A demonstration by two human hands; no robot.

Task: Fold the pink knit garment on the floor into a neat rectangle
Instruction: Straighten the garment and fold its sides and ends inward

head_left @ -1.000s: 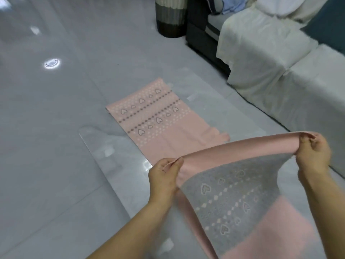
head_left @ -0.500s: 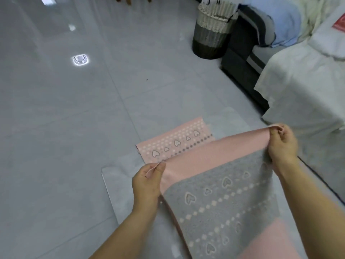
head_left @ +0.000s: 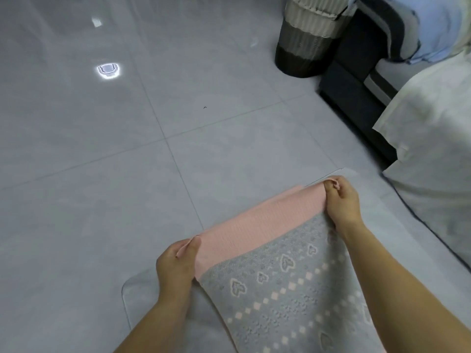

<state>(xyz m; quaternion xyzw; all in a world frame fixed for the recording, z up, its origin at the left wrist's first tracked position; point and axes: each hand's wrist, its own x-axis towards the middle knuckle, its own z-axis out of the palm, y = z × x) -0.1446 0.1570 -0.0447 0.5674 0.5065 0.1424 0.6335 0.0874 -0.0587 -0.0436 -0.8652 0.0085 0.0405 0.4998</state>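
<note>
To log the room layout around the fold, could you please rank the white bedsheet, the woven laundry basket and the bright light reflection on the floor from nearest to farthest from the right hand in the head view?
From the right hand:
1. White bedsheet, hanging just to its right.
2. Woven laundry basket, far ahead by the dark bed frame.
3. Light reflection, far ahead to the left on the floor tiles.

Soft, even, cool indoor light. Glossy floor [head_left: 178, 154] mirrors a bright ceiling lamp as a white glare spot [head_left: 108, 70], with a smaller glint above. Shadows faint. Whole frame slightly soft; straight lines bow at the edges.
</note>
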